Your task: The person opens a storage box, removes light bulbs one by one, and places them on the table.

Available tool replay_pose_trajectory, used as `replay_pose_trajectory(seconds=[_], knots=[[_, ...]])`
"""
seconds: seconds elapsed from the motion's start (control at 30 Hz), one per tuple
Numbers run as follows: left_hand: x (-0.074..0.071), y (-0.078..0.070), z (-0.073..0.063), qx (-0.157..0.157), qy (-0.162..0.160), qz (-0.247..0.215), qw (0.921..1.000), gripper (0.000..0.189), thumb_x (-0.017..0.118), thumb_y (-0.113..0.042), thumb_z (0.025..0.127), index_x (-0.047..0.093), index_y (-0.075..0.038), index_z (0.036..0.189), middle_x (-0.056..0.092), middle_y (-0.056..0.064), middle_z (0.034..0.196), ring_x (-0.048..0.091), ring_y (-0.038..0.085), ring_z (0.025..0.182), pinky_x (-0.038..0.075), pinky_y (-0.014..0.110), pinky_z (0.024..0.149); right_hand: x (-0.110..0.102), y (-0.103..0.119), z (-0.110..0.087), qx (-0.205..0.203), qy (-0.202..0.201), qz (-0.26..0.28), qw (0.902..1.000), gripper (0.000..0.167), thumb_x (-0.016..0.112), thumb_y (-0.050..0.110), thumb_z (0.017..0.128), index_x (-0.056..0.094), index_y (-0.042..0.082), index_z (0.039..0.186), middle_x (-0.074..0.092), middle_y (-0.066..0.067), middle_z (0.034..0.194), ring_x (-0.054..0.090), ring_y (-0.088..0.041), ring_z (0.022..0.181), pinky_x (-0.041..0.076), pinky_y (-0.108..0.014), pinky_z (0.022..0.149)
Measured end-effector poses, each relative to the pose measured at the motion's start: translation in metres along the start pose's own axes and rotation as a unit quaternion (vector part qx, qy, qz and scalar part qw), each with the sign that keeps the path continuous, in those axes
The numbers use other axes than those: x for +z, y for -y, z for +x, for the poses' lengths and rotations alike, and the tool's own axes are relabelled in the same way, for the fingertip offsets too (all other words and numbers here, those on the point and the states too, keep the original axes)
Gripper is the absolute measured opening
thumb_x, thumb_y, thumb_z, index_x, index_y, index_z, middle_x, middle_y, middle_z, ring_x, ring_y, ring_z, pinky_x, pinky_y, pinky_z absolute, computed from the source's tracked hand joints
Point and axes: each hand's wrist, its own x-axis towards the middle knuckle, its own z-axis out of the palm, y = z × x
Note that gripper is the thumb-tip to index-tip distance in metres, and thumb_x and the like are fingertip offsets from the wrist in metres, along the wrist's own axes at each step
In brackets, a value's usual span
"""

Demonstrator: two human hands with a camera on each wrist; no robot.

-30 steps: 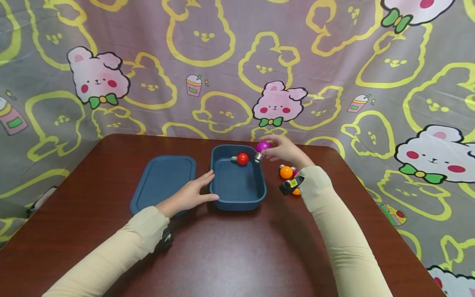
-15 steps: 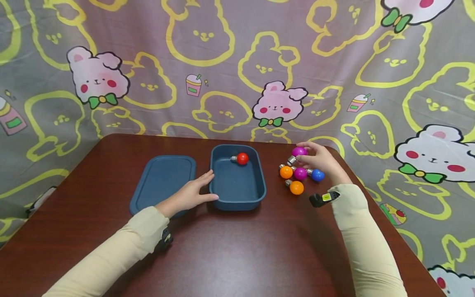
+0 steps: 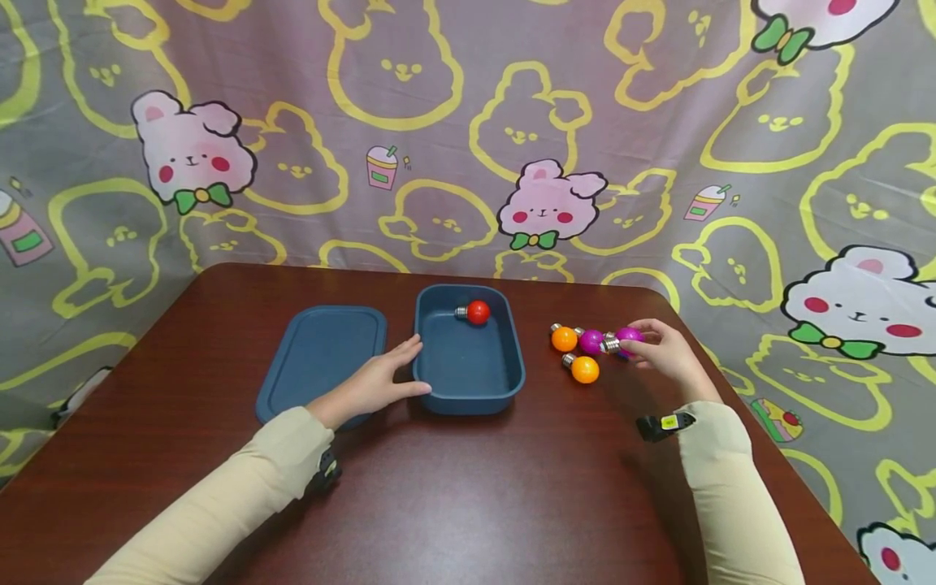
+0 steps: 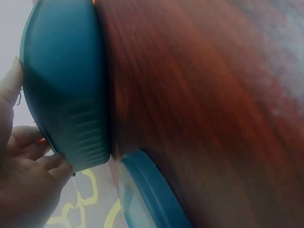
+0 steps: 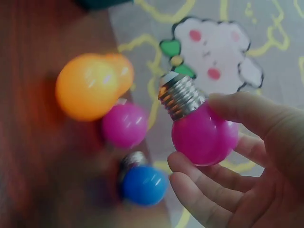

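Observation:
My right hand [image 3: 669,357] pinches a magenta light bulb [image 5: 204,135] with a silver screw base, thumb near the base and fingers under the globe. It holds the bulb above a blue bulb [image 5: 145,185], which is mostly hidden behind it in the head view. Left of these lie another magenta bulb [image 3: 591,342] and two orange bulbs, one farther back [image 3: 564,339] and one nearer [image 3: 585,370]. My left hand [image 3: 373,382] rests with spread fingers at the left side of a dark blue box [image 3: 468,405]. Inside the box, near its back, lies a red bulb [image 3: 478,312].
A flat blue lid [image 3: 322,349] lies on the table left of the box, partly under my left forearm in the head view. The brown table [image 3: 468,504] ends at the back against a patterned curtain [image 3: 439,162].
My right hand, holding the magenta bulb, has moved from over the box's right rim to the right, then toward me over the blue bulb. The left hand and box have stayed put.

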Motion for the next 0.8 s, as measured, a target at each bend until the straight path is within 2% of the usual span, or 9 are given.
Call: replay_pose_trajectory(seconds=[0.13,0.3,0.53,0.8], knots=[[0.0,-0.001,-0.001,0.001,-0.001,-0.001,1.0,0.079,0.064,-0.039,0.085,0.026,-0.001,0.144,0.016,0.01,0.151,0.015,0.029,0.136,0.022,0.049,0.104,0.002,-0.018,-0.004,0.014,-0.002,0.012,0.9998,0.048,0.065,0.014,0.087,0.039,-0.012,0.118,0.053,-0.027,0.101,0.065,-0.031,0.073,0.053,-0.038,0.067],[0.0,-0.001,-0.001,0.003,-0.001,0.0,1.0,0.081,0.063,-0.042,0.085,0.026,-0.001,0.144,0.016,0.01,0.151,0.016,0.028,0.136,0.023,0.049,0.103,0.006,-0.034,-0.007,0.039,0.017,0.017,0.999,0.05,0.063,0.013,0.088,0.038,-0.012,0.122,0.055,-0.021,0.096,0.063,-0.027,0.069,0.053,-0.033,0.065],[0.001,0.001,0.0,0.004,-0.002,0.002,1.0,0.082,0.063,-0.044,0.085,0.026,-0.001,0.144,0.016,0.012,0.151,0.016,0.028,0.136,0.023,0.05,0.103,0.009,-0.042,-0.006,0.051,0.039,-0.017,0.9978,0.051,0.062,0.016,0.09,0.04,-0.014,0.125,0.059,-0.015,0.091,0.062,-0.023,0.068,0.053,-0.033,0.065],[0.001,0.002,0.0,0.006,0.0,0.001,1.0,0.082,0.063,-0.045,0.085,0.026,-0.001,0.144,0.016,0.012,0.151,0.016,0.028,0.136,0.024,0.05,0.103,0.01,-0.046,-0.005,0.066,0.054,-0.019,0.9961,0.052,0.062,0.02,0.09,0.039,-0.014,0.122,0.058,-0.018,0.093,0.063,-0.024,0.07,0.053,-0.036,0.067]])
